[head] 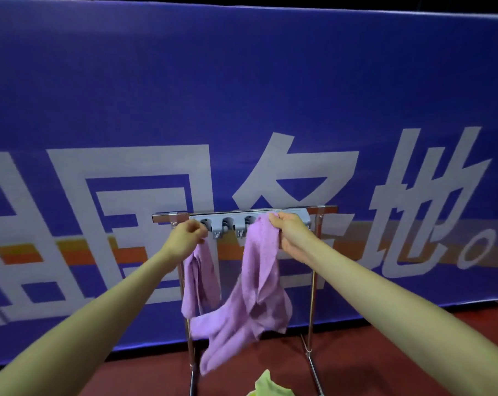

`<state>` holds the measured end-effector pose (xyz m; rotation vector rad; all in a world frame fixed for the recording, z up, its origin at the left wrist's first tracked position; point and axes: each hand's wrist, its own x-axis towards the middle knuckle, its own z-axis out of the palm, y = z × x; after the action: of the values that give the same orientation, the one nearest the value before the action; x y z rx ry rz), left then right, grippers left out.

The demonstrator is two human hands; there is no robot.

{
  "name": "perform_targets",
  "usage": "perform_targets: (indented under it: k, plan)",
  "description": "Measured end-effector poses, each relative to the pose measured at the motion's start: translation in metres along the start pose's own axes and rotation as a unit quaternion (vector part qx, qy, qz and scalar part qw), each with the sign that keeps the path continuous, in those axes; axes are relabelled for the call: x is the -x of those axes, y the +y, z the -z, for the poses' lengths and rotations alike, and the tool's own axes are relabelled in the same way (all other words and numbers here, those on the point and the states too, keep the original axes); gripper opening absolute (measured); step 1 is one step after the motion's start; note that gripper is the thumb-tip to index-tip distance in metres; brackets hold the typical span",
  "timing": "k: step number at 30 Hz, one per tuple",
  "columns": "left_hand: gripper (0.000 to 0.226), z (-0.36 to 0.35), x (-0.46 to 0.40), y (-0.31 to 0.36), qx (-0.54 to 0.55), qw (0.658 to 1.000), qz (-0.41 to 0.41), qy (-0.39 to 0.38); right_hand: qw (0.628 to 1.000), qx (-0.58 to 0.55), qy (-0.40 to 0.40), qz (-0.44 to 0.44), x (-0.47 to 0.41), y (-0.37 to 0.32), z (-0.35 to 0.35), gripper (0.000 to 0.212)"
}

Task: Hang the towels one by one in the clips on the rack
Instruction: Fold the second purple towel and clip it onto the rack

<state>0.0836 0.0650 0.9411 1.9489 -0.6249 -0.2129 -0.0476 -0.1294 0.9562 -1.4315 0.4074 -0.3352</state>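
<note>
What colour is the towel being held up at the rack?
Light purple: the towel shows plainly in the head view.

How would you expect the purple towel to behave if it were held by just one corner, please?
The purple towel is probably floppy: it sags in folds between the left hand and right hand. It likely weighs little, since pinched fingers carry it. Held by one corner, it would probably hang long and swing near the rack legs.
</note>
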Motion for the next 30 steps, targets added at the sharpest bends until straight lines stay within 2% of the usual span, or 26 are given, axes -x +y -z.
perform_targets:
  k: [3, 7, 10, 12, 14, 16, 19, 21, 23, 26, 30]
  plan:
    - [0.014, -0.011, 0.01, 0.003, 0.038, 0.999, -0.013, -0.006, 0.997, -0.077, 0.005, -0.014, -0.007, -0.006, 0.002, 0.022]
    - [0.013, -0.031, 0.021, 0.006, 0.013, 0.998, -0.052, -0.04, 0.983, -0.182, -0.007, -0.002, -0.012, -0.023, 0.006, 0.026]
    - [0.041, -0.049, 0.029, 0.002, -0.028, 0.989, -0.101, -0.107, 0.981, -0.191, -0.033, 0.016, -0.011, -0.038, 0.008, 0.022]
    - [0.055, -0.06, 0.03, -0.006, -0.064, 0.982, -0.14, -0.114, 0.985, -0.163, -0.033, 0.047, -0.011, -0.049, 0.009, 0.021]
    - [0.06, -0.069, 0.029, -0.012, -0.069, 0.98, -0.169, -0.08, 0.986, -0.143, -0.029, 0.074, -0.009, -0.063, 0.009, 0.022]
    - [0.062, -0.074, 0.027, -0.013, -0.057, 0.98, -0.188, -0.011, 0.987, -0.131, -0.027, 0.09, -0.007, -0.076, 0.011, 0.024]
    - [0.061, -0.075, 0.02, -0.006, -0.002, 0.983, -0.137, 0.118, 0.987, -0.126, -0.024, 0.097, -0.004, -0.09, 0.016, 0.027]
    - [0.063, -0.073, 0.014, 0.003, 0.019, 0.982, -0.119, 0.144, 0.986, -0.133, -0.023, 0.1, -0.002, -0.095, 0.018, 0.027]
    - [0.057, -0.07, 0.009, 0.01, -0.006, 0.987, -0.126, 0.095, 0.986, -0.131, -0.023, 0.101, 0.0, -0.097, 0.019, 0.026]
    - [0.019, -0.07, 0.004, 0.016, -0.006, 0.99, -0.135, 0.041, 0.987, -0.123, -0.027, 0.095, 0.0, -0.093, 0.021, 0.026]
    - [0.018, -0.067, 0.013, 0.038, 0.113, 0.989, -0.066, 0.071, 0.991, -0.096, 0.018, 0.094, -0.002, -0.083, 0.02, 0.028]
